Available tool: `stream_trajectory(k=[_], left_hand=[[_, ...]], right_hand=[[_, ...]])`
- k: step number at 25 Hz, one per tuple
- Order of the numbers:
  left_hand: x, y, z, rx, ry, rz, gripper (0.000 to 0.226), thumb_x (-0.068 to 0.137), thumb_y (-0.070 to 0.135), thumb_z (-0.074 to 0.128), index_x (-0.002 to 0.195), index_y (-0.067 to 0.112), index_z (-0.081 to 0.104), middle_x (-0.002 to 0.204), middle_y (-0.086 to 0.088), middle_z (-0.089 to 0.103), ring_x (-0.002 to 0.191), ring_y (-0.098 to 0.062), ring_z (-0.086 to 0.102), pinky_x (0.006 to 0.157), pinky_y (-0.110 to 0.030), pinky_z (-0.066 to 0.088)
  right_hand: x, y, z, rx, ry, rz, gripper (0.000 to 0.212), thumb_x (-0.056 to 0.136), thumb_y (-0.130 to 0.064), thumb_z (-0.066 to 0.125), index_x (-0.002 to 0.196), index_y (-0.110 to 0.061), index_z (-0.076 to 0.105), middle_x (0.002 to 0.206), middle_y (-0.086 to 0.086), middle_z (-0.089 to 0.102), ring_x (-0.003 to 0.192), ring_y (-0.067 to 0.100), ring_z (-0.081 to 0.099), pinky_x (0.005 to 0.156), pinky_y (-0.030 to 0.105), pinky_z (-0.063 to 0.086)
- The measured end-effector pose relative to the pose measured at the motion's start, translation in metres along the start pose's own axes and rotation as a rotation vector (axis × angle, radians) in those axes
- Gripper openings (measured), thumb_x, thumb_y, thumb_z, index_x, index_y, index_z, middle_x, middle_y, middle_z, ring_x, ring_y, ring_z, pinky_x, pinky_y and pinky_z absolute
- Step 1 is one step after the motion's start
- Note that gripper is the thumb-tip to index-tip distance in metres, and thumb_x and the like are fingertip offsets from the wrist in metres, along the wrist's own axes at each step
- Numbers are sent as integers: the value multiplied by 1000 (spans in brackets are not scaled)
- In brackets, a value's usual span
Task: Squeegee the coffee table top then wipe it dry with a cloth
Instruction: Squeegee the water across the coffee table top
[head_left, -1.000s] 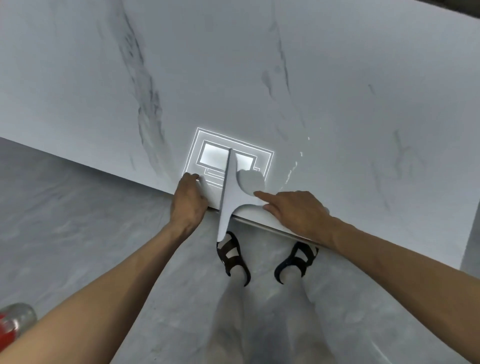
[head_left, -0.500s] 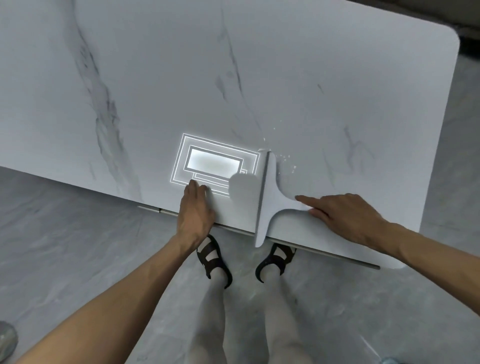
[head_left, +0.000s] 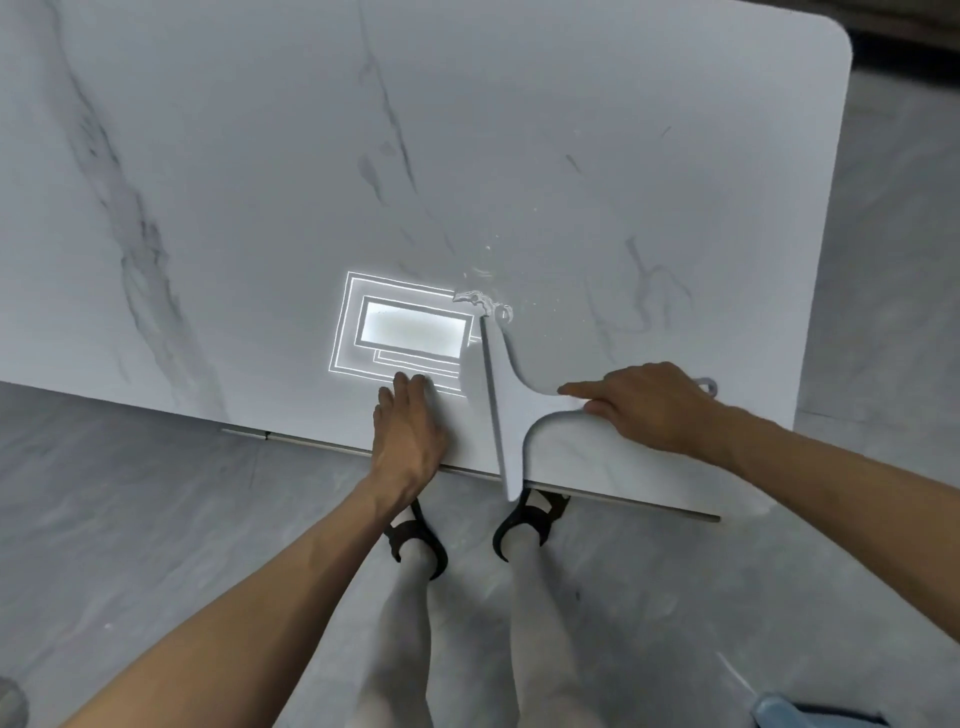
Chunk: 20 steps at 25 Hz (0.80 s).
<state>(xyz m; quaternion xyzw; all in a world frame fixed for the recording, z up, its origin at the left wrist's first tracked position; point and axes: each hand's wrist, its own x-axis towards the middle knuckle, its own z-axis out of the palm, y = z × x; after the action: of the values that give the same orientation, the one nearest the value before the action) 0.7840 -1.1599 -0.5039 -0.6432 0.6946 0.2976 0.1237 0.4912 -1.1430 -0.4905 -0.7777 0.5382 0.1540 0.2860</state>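
The tabletop (head_left: 571, 130) is glossy white marble with smoky grey veins, the darkest running down the left of the frame. A bright white reflection (head_left: 410, 332), patterned as nested rectangles, glows near its centre. The squeegee (head_left: 506, 395), just right of that glow, is plain pale grey-white, nearly matching the stone. Below, the floor (head_left: 156, 519) is mottled mid-grey. The sandals (head_left: 415, 535) are black, the trouser legs (head_left: 405, 623) off-white. A light blue object (head_left: 779, 712) shows at lower right.

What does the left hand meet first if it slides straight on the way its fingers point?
Nothing solid, it seems: the left hand points across the table top, over the light reflection. The squeegee and water lie just to its right.
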Motion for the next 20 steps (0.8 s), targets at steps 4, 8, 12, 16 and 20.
stream_trajectory(k=[4,8,12,16,20], left_hand=[[11,16,3,-73,-96,-124,53,87,8,51,138,8,37,141,-22,33,125,-40,41,101,-52,41],[10,12,-1,-75,6,-108,43,86,8,48,129,9,46,127,-14,51,110,-36,51,90,-44,47],[11,-2,-6,-256,117,-270,36,89,14,46,125,14,51,118,-9,64,106,-32,60,82,-36,46],[17,-32,-12,-455,172,-489,44,86,7,51,130,12,47,123,-11,61,107,-29,60,75,-29,41],[25,-66,-18,-463,191,-543,43,87,11,51,129,14,45,121,-11,62,105,-29,60,75,-30,41]], right_hand=[[-37,61,-21,-32,-32,164,38,100,-49,31,137,-56,39,117,-9,67,108,18,62,72,30,36],[-63,91,-50,-181,-31,202,40,98,-54,25,135,-59,37,114,-15,67,104,16,64,65,30,32],[-41,50,-58,-113,8,69,44,93,-60,20,133,-60,38,100,-16,67,96,13,65,62,29,30],[24,-39,-23,11,-57,-162,39,97,-58,33,133,-55,45,103,-6,70,96,18,65,66,28,29],[76,-100,1,-29,-92,-312,40,100,-52,34,138,-48,45,114,-1,69,98,21,64,67,27,27]])
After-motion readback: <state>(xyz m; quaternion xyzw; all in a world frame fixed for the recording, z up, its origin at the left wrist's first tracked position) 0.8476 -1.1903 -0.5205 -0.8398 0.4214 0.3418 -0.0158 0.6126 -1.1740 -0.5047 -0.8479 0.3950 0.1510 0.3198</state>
